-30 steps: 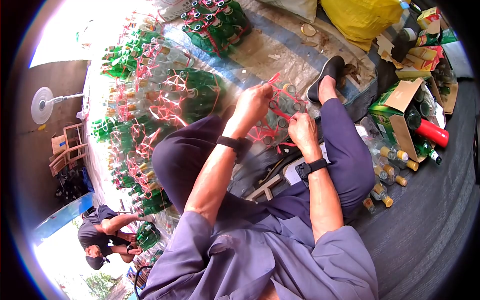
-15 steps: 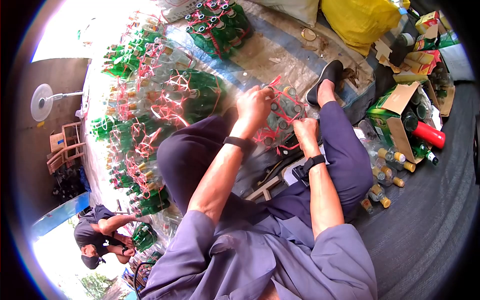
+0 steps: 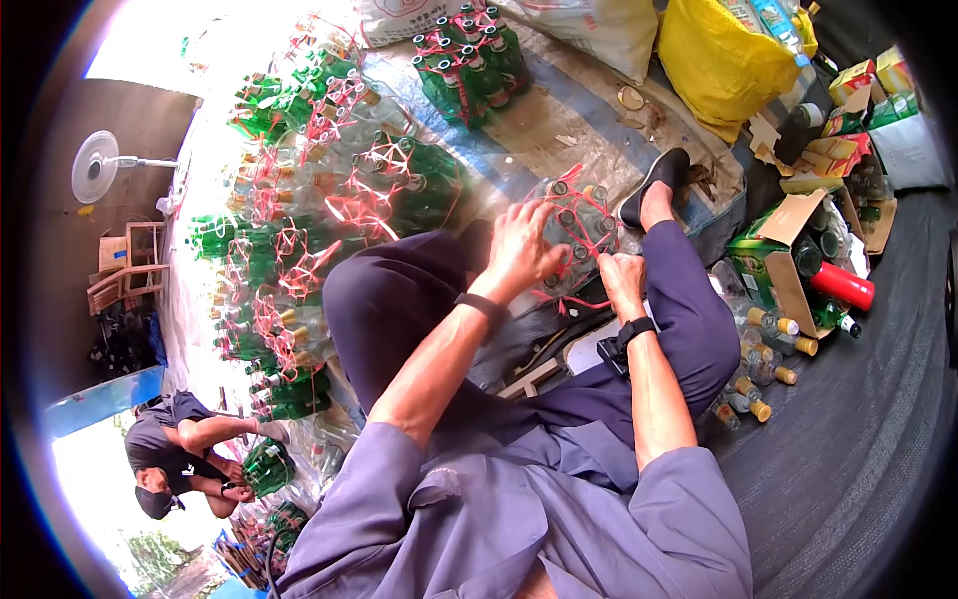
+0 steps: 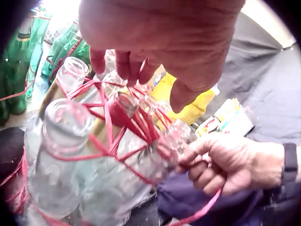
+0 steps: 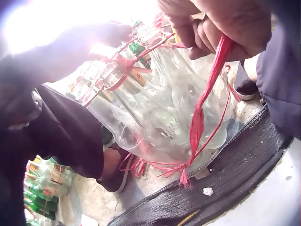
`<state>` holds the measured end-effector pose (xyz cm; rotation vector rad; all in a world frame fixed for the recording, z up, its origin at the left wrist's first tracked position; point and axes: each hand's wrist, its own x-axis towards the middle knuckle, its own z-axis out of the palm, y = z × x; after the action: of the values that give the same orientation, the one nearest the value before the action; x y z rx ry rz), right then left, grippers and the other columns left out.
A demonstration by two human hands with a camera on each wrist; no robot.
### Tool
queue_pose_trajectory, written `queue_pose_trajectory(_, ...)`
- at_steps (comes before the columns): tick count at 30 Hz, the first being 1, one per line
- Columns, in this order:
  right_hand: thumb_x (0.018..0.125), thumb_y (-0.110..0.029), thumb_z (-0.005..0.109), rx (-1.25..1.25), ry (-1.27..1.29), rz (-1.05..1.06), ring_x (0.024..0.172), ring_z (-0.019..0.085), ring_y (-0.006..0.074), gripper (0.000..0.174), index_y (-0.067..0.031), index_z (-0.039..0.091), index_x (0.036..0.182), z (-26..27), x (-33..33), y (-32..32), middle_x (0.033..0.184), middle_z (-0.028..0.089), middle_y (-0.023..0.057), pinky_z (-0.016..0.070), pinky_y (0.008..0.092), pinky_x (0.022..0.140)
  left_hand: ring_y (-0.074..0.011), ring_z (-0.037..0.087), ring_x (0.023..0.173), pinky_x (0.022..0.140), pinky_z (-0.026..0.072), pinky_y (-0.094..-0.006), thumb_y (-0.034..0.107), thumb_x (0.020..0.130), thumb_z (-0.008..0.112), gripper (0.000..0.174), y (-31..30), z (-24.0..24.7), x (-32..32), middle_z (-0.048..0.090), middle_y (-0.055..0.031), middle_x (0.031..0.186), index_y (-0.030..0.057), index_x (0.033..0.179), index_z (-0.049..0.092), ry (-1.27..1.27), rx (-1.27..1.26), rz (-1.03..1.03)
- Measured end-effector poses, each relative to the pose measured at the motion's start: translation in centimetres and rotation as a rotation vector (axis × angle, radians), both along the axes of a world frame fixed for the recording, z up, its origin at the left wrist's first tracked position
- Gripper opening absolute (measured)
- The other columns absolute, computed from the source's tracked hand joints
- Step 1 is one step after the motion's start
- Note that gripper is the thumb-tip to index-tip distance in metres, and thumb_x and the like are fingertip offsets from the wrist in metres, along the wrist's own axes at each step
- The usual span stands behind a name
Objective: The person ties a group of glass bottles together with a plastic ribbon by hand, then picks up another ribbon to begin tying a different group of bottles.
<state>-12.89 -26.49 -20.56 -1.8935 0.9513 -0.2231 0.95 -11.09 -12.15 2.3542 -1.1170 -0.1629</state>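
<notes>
A bundle of clear bottles point(image 3: 589, 212) stands between the person's legs, its necks laced with red string point(image 5: 200, 110). The left hand point(image 3: 521, 248) is spread over the near-left side of the necks; in the left wrist view its fingers point(image 4: 123, 66) hang apart above the lacing, and whether they touch it is unclear. At the bundle's right edge the right hand point(image 3: 624, 283) pinches red string. In the right wrist view, a thick strand runs from that hand point(image 5: 230, 23) down to a knot point(image 5: 183, 167) near the bottles' base.
Tied bottle bundles point(image 3: 399, 185) crowd the left, with green ones point(image 3: 469, 65) farther forward. A yellow sack point(image 3: 718, 65), an open carton point(image 3: 783, 245), a red cylinder point(image 3: 843, 287) and loose bottles point(image 3: 758, 369) lie on the right. Another person point(image 3: 185, 449) sits at lower left.
The left hand's fingers have opened from a curled grip near the string and spread over the necks. The right hand still holds string. The head view has shifted slightly.
</notes>
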Motion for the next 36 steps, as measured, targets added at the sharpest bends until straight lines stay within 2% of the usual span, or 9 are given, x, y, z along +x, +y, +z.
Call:
queue_pose_trajectory(4, 0.080, -0.032, 0.059, -0.075, 0.061, 0.000, 0.047, 0.052, 0.0258, 0.040, 0.0020, 0.061, 0.059, 1.6, -0.4, 0.6, 0.051, 0.056, 0.0171, 0.0407, 0.0437, 0.055, -0.0395, 0.033, 0.138, 0.111, 0.0279, -0.0532, 0.041, 0.070, 0.081, 0.091, 1.9, 0.6, -3.3, 0.035, -0.0240, 0.150, 0.0055, 0.144, 0.042, -0.067, 0.145, 0.055)
queue_pose_trajectory(6, 0.078, -0.028, 0.061, -0.067, -0.046, -0.025, 0.047, 0.047, 0.0382, 0.038, 0.0060, 0.058, 0.061, 1.4, -0.5, 1.0, 0.057, 0.049, 0.0278, 0.0395, 0.0495, 0.056, -0.0402, 0.033, 0.139, 0.111, 0.0289, -0.0533, 0.040, 0.072, 0.081, 0.093, 2.8, 0.3, -4.2, 0.034, -0.0254, 0.151, 0.0052, 0.147, 0.037, -0.050, 0.163, 0.140)
queue_pose_trajectory(10, 0.082, -0.038, 0.056, -0.010, 0.091, 0.021, 0.058, 0.064, 0.0292, 0.042, -0.0023, 0.072, 0.068, 1.5, -0.7, 0.9, 0.062, 0.065, 0.0170, 0.0472, 0.0402, 0.061, -0.0439, 0.032, 0.140, 0.110, 0.0333, -0.0526, 0.036, 0.077, 0.078, 0.096, 5.0, -2.2, -4.4, 0.031, -0.0270, 0.153, 0.0054, 0.152, 0.025, 0.275, 0.043, 0.406)
queue_pose_trajectory(18, 0.084, -0.041, 0.062, -0.041, 0.088, -0.016, 0.054, 0.060, 0.0255, 0.043, -0.0024, 0.071, 0.065, 3.5, -0.7, 2.0, 0.055, 0.061, 0.0133, 0.0454, 0.0399, 0.059, -0.0439, 0.064, 0.107, 0.093, 0.0513, -0.0456, 0.030, 0.081, 0.076, 0.096, 6.6, -3.8, -4.4, 0.061, -0.0306, 0.121, 0.0010, 0.152, 0.018, 0.464, -0.067, 0.440)
queue_pose_trajectory(25, 0.086, -0.036, 0.062, -0.053, 0.162, -0.002, 0.053, 0.060, 0.0249, 0.041, -0.0024, 0.068, 0.062, 4.5, -0.9, 2.6, 0.054, 0.061, 0.0130, 0.0454, 0.0401, 0.058, -0.0411, 0.066, 0.104, 0.091, 0.0525, -0.0449, 0.026, 0.079, 0.074, 0.063, 6.3, -4.8, -4.1, 0.067, -0.0281, 0.112, -0.0035, 0.130, 0.053, 0.542, -0.087, 0.528)
queue_pose_trajectory(27, 0.089, -0.028, 0.061, -0.210, 0.062, 0.119, 0.055, 0.058, 0.0366, 0.040, 0.0036, 0.062, 0.065, 4.0, -1.1, 2.9, 0.061, 0.060, 0.0219, 0.0437, 0.0458, 0.060, -0.0393, 0.067, 0.104, 0.091, 0.0529, -0.0434, 0.025, 0.079, 0.075, 0.058, 6.1, -4.1, -3.7, 0.068, -0.0272, 0.112, -0.0039, 0.126, 0.058, 0.650, -0.100, 0.579)
queue_pose_trajectory(31, 0.089, -0.023, 0.061, -0.151, 0.054, 0.122, 0.055, 0.056, 0.0389, 0.037, 0.0045, 0.057, 0.064, 4.8, -2.3, 3.9, 0.062, 0.057, 0.0233, 0.0431, 0.0467, 0.059, -0.0382, 0.067, 0.103, 0.089, 0.0535, -0.0425, 0.021, 0.077, 0.075, 0.051, 6.7, -4.8, -2.3, 0.069, -0.0243, 0.109, -0.0035, 0.119, 0.061, 0.546, -0.117, 0.524)
queue_pose_trajectory(34, 0.090, -0.027, 0.060, -0.108, 0.083, 0.118, 0.051, 0.060, 0.0235, 0.039, -0.0002, 0.064, 0.061, 5.1, -2.8, 5.3, 0.055, 0.060, 0.0141, 0.0461, 0.0393, 0.058, -0.0306, 0.069, 0.097, 0.086, 0.0540, -0.0376, 0.015, 0.072, 0.081, 0.049, 7.1, -4.8, -0.8, 0.071, -0.0190, 0.101, -0.0039, 0.115, 0.065, 0.382, -0.147, 0.454)
queue_pose_trajectory(36, 0.091, -0.028, 0.058, -0.150, 0.040, 0.140, 0.053, 0.061, 0.0258, 0.040, 0.0003, 0.065, 0.063, 4.5, -3.3, 6.1, 0.057, 0.061, 0.0155, 0.0467, 0.0404, 0.059, -0.0305, 0.069, 0.101, 0.089, 0.0532, -0.0370, 0.014, 0.073, 0.080, 0.047, 7.2, -4.9, 0.5, 0.071, -0.0194, 0.106, -0.0034, 0.114, 0.067, 0.383, -0.205, 0.459)
